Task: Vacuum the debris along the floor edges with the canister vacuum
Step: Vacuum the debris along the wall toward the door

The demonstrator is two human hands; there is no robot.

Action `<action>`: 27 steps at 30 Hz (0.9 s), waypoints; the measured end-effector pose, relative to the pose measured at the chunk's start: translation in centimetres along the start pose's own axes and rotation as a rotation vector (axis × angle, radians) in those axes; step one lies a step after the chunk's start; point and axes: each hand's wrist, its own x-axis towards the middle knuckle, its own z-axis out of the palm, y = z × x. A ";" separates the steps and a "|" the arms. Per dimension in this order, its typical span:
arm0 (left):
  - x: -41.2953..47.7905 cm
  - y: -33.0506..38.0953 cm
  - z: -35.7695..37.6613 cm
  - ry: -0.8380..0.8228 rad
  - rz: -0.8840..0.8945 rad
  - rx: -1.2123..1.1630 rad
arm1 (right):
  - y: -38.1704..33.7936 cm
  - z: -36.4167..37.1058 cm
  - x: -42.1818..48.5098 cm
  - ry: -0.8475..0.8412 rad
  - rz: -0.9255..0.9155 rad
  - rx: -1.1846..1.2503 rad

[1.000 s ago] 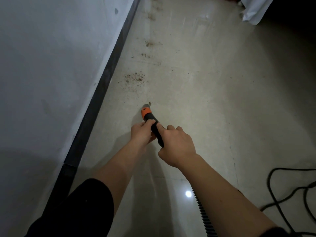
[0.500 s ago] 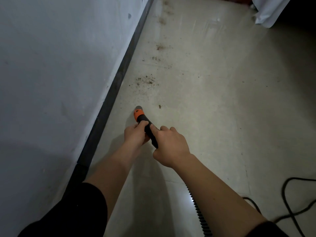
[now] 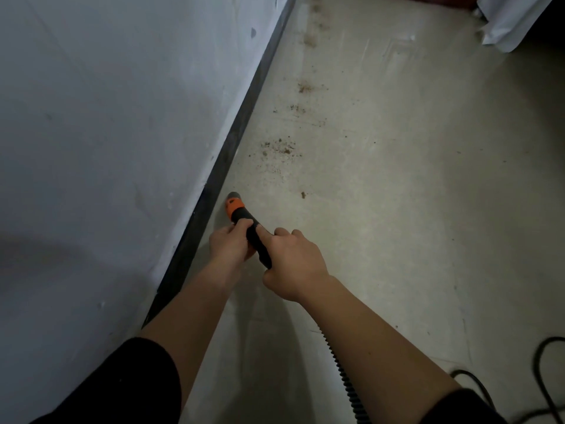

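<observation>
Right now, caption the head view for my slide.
Left hand and right hand grip the orange-tipped vacuum nozzle beside the dark baseboard; debris patches lie ahead along the floor.

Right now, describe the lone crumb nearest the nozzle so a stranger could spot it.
Follow the dark baseboard to the orange-collared black vacuum nozzle. Right of its tip lies one brown crumb, alone, unlike the scattered speckled patches farther ahead.

Pale grey wall at left, edged at its base by a dark skirting board. Glossy beige floor. White fabric at the far right. Lighting dim.
</observation>
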 end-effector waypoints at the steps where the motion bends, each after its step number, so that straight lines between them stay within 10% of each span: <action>1: 0.1 0.0 -0.1 0.004 0.002 -0.003 | 0.0 0.1 0.1 -0.001 -0.002 0.006; 27: 0.8 -0.1 2.1 -0.092 0.058 -0.007 | 1.6 0.4 0.9 0.001 0.055 -0.040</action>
